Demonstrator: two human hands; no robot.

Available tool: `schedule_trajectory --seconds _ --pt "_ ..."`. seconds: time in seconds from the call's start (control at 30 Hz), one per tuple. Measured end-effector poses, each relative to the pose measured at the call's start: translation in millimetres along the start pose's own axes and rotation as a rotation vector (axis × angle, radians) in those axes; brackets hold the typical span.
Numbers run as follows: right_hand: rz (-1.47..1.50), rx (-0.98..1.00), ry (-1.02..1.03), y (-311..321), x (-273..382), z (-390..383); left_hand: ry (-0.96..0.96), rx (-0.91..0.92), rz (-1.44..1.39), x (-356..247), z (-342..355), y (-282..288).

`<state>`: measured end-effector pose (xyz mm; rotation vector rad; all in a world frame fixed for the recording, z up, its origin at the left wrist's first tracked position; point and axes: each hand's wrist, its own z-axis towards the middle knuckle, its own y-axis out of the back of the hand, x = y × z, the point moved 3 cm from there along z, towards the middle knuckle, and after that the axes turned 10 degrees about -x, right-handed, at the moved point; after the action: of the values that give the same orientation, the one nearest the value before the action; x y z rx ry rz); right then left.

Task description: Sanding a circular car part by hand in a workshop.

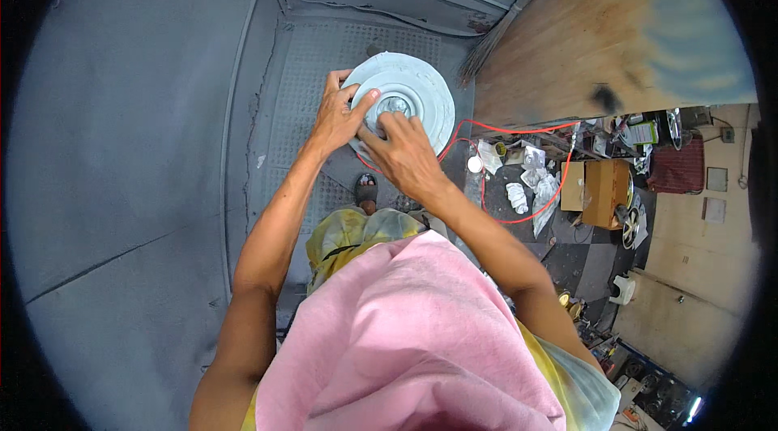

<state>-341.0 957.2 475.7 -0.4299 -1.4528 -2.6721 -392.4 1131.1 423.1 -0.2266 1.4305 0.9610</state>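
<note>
A pale white round disc (pixel 433 91) with concentric rings and a silvery centre is held out in front of me, above the textured floor. My left hand (pixel 339 115) grips its left side, fingers round the edge and thumb on the face. Over the lower middle of the disc is my right hand (pixel 401 151), fingers bent and closed against it near the centre; what the fingertips hold is partly hidden. A thin red hose (pixel 519 131) runs behind the disc and loops down to the right.
Grey walls (pixel 130 139) enclose the left and back. A wooden board (pixel 583 34) stands at the right, a broom (pixel 490 50) beside it. Cardboard boxes (pixel 604 188), crumpled wrappings (pixel 519 196), a white stool (pixel 622 289) and assorted clutter lie lower right. My sandalled foot (pixel 366 188) is below the disc.
</note>
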Motion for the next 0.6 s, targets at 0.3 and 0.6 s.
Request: schedule_trajectory --seconds 0.3,0.6 --pt "-0.131 0.080 -0.061 16 -1 -9 0.010 -0.010 -0.044 7 -1 -3" --pt "-0.174 0.046 -0.062 42 -4 -42 0.030 0.003 -0.054 8 -7 -2"
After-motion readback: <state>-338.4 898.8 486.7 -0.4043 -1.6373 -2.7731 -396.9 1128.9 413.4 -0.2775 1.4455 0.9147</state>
